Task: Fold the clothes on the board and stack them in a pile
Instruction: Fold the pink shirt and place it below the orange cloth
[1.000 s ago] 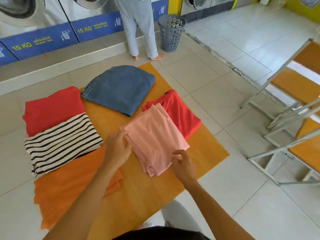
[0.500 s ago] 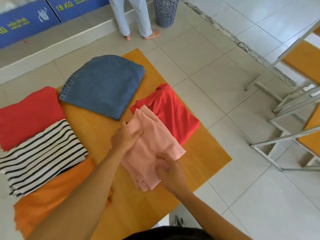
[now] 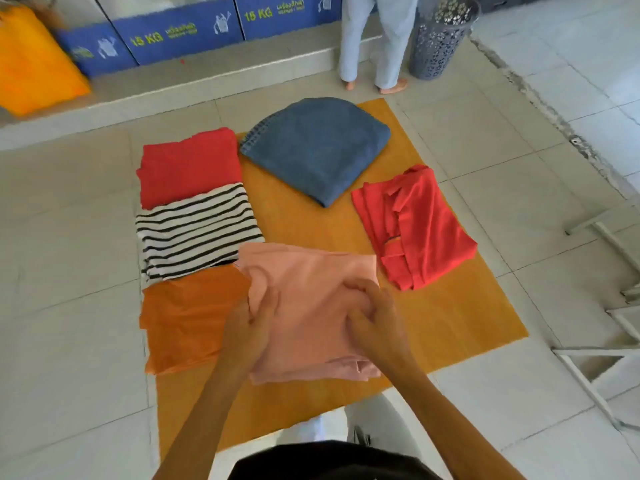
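We see both hands on a folded pink garment (image 3: 311, 306) that lies at the near middle of the orange board (image 3: 450, 323). The left hand (image 3: 252, 327) pinches the garment's left edge, fingers curled into the cloth. The right hand (image 3: 374, 320) is bunched on top of its right half, fingers clenched in a fold of the fabric.

The garment's left edge overlaps a folded orange garment (image 3: 187, 323) at the board's near left. Just beyond that lies a black-and-white striped top (image 3: 197, 230), and farther still a folded red garment (image 3: 190, 166); these three touch one another in a row down the left side. A folded blue denim piece (image 3: 318, 147) sits at the far middle, apart from the pink one. A loosely folded red shirt (image 3: 415, 226) lies on the right, just beside the pink garment's far right corner.

At the far edge a person's pale trouser legs (image 3: 374, 39) stand beside a grey perforated basket (image 3: 440, 39).
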The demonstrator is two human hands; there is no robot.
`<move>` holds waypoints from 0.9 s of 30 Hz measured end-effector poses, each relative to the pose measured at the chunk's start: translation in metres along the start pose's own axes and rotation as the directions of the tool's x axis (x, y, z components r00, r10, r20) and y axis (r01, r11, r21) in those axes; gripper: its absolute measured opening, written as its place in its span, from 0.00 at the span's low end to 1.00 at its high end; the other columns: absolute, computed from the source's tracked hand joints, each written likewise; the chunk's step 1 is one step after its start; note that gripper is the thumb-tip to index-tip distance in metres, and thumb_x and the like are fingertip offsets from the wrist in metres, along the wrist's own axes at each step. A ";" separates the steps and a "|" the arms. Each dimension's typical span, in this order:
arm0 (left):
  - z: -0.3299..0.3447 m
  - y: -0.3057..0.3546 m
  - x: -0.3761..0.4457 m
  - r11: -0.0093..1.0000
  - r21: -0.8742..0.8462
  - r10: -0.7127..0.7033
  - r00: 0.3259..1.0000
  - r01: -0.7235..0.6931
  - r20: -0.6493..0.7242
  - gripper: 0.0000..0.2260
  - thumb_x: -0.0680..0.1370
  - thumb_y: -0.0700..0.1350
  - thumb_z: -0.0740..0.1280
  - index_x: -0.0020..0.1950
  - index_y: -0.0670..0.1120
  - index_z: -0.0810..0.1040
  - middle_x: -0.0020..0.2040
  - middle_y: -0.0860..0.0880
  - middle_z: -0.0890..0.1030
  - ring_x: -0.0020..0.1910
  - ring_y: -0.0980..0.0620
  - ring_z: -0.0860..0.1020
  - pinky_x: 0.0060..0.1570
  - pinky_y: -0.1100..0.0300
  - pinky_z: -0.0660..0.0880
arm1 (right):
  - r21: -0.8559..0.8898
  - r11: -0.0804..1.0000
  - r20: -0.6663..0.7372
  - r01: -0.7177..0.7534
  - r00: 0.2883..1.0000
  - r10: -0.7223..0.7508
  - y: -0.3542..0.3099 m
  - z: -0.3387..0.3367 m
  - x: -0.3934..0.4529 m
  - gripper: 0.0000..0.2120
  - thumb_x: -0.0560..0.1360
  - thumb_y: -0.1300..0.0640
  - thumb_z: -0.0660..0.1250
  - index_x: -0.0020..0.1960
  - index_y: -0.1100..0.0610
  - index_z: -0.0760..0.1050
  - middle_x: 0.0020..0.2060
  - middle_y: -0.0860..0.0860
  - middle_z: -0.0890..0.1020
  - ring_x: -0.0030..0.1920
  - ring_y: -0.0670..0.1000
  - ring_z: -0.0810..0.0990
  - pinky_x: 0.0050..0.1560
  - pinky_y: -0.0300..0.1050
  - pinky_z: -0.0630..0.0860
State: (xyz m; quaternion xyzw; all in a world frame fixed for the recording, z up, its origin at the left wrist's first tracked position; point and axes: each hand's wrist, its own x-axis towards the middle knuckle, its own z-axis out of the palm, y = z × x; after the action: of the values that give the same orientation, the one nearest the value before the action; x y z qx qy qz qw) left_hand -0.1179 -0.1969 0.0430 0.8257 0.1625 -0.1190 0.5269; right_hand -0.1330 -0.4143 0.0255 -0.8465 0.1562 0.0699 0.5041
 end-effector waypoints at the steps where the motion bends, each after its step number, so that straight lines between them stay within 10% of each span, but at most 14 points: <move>1: -0.010 -0.011 -0.015 1.000 -0.006 -0.014 0.996 0.013 -0.083 0.19 0.76 0.68 0.60 0.56 0.57 0.77 0.47 0.59 0.82 0.49 0.53 0.81 0.44 0.58 0.75 | 0.005 0.999 0.029 0.044 0.999 -0.045 -0.007 0.012 -0.008 0.20 0.72 0.49 0.64 0.60 0.31 0.71 0.51 0.41 0.73 0.48 0.33 0.74 0.45 0.33 0.68; 10: -0.078 -0.123 -0.113 0.974 -0.008 -0.194 0.807 0.228 -0.557 0.29 0.78 0.63 0.60 0.76 0.58 0.56 0.57 0.52 0.75 0.58 0.36 0.78 0.52 0.47 0.71 | -0.080 0.936 0.299 0.344 0.904 -0.306 -0.023 0.127 -0.079 0.22 0.79 0.52 0.67 0.72 0.44 0.69 0.60 0.52 0.72 0.54 0.49 0.74 0.51 0.35 0.69; 13: -0.086 -0.152 -0.121 0.968 -0.018 -0.220 0.813 0.250 -0.539 0.32 0.75 0.68 0.55 0.77 0.62 0.51 0.67 0.48 0.74 0.59 0.39 0.77 0.57 0.42 0.72 | -0.142 0.930 0.359 0.338 0.893 -0.270 -0.007 0.143 -0.088 0.23 0.79 0.50 0.64 0.73 0.42 0.67 0.66 0.50 0.67 0.57 0.47 0.70 0.57 0.40 0.67; 19: -0.084 -0.186 -0.106 0.938 0.277 -0.092 0.922 0.207 -0.377 0.20 0.83 0.52 0.54 0.75 0.51 0.65 0.47 0.48 0.74 0.47 0.47 0.77 0.45 0.58 0.71 | -0.399 0.888 0.386 0.227 0.921 -0.062 0.018 0.148 -0.091 0.26 0.81 0.44 0.58 0.77 0.39 0.55 0.55 0.50 0.69 0.51 0.53 0.74 0.51 0.48 0.73; 27: -0.078 -0.182 -0.091 0.877 0.398 -0.104 0.914 0.270 -0.391 0.22 0.83 0.56 0.49 0.77 0.54 0.61 0.51 0.49 0.72 0.43 0.51 0.72 0.46 0.51 0.77 | -0.493 0.828 0.332 0.269 0.937 -0.107 0.019 0.148 -0.086 0.25 0.82 0.41 0.54 0.77 0.40 0.54 0.55 0.53 0.71 0.47 0.55 0.76 0.48 0.50 0.76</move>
State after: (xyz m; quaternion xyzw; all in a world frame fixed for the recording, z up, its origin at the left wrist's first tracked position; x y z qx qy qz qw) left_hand -0.2710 -0.0678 -0.0426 0.9114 0.3046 -0.0517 0.2720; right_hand -0.2145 -0.2764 -0.0381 -0.9442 -0.0300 0.1833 0.2722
